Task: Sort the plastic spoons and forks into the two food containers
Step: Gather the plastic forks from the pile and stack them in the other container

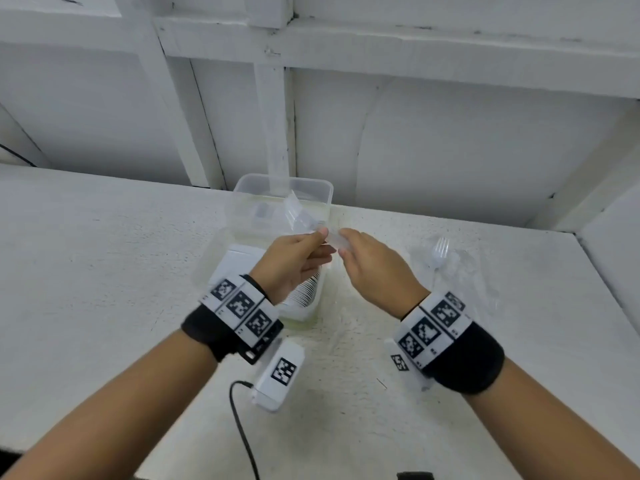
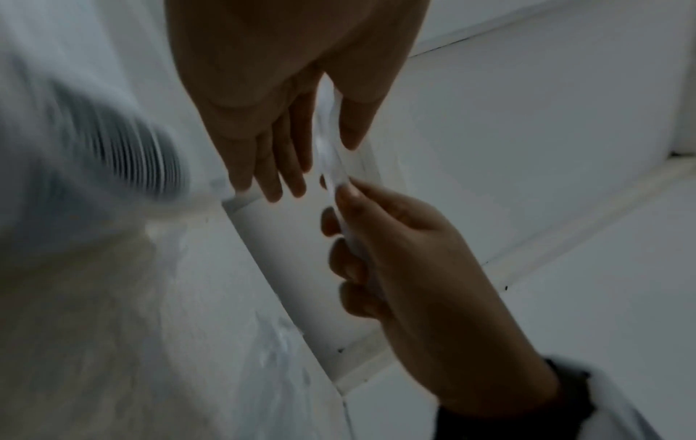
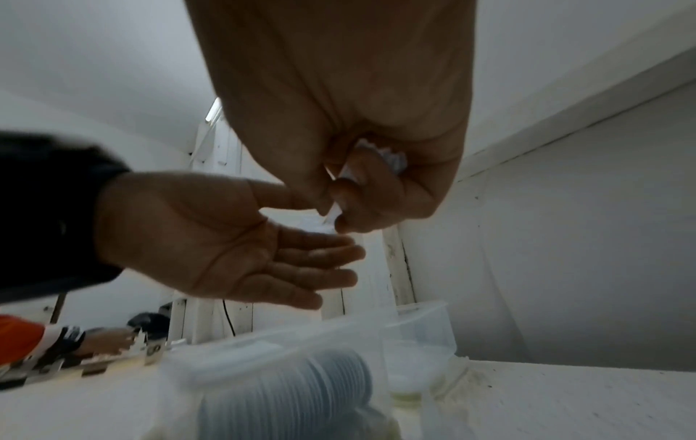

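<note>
Both hands meet above the two clear food containers. My left hand (image 1: 320, 237) pinches one end of a clear plastic utensil (image 2: 327, 148) between thumb and forefinger, its other fingers straight. My right hand (image 1: 343, 243) curls its fingers round the other end (image 3: 376, 162). I cannot tell whether it is a spoon or a fork. The near container (image 1: 313, 315) under my left hand holds a stack of nested spoons (image 3: 301, 387). The far container (image 1: 320, 188) stands behind it. One white fork (image 1: 438, 252) lies on the table to the right.
Crumpled clear wrappers (image 1: 467, 271) lie around the fork on the white table (image 1: 104, 254). A white wall rises right behind the containers. A black cable (image 1: 240, 427) runs along the near edge. Another person's hand (image 3: 105, 342) works far off to the left.
</note>
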Demonstrator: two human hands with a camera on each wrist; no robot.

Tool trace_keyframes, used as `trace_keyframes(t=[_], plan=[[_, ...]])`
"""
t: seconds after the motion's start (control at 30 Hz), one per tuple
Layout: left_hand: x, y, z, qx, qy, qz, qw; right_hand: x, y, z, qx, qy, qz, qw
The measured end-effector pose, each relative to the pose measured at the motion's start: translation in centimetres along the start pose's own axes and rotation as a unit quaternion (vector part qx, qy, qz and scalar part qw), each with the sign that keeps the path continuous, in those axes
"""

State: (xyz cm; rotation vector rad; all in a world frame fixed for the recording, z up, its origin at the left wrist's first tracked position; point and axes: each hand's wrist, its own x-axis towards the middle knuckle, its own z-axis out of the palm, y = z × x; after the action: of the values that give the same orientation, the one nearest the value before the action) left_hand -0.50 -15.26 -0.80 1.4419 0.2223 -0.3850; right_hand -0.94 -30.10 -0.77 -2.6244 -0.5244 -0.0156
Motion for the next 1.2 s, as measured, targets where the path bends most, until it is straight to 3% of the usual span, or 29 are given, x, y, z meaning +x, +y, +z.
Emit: trace_keyframes(t=[0.1, 0.3, 0.47, 0.63, 0.83, 1.03, 1.2], plan=[[1.0, 2.9, -3.3, 0.14, -0.008, 0.0, 0.99, 3.2, 0.2, -1.9, -0.015, -0.005, 0.005, 1.0], [6.3, 8.6, -11.0, 0.275, 0.111, 0.045, 0.954, 11.5, 0.4, -3.4, -0.07, -0.038, 0.021, 0.997], [11.7, 9.7, -15.3, 0.4, 0.15, -0.001, 0.904, 17.6, 0.3, -0.4, -0.153, -0.116, -0.02, 0.981], [15.1, 8.7, -16.4, 0.477, 0.11, -0.075, 0.869, 21.6, 0.5, 2.8, -0.183, -0.149, -0.029, 0.971], [17.3, 7.5, -17.3, 0.474, 0.091, -0.096, 0.87, 23.7, 1.0, 5.2, -0.279, -0.15, -0.087, 0.945], [17.7, 7.3, -17.6, 0.45, 0.082, -0.091, 0.885, 23.8, 2.8, 7.1, -0.256, -0.17, -0.07, 0.949], [17.4, 7.2, -17.7, 0.437, 0.085, -0.088, 0.891, 24.3, 3.3, 7.8, -0.231, -0.231, -0.04, 0.944]])
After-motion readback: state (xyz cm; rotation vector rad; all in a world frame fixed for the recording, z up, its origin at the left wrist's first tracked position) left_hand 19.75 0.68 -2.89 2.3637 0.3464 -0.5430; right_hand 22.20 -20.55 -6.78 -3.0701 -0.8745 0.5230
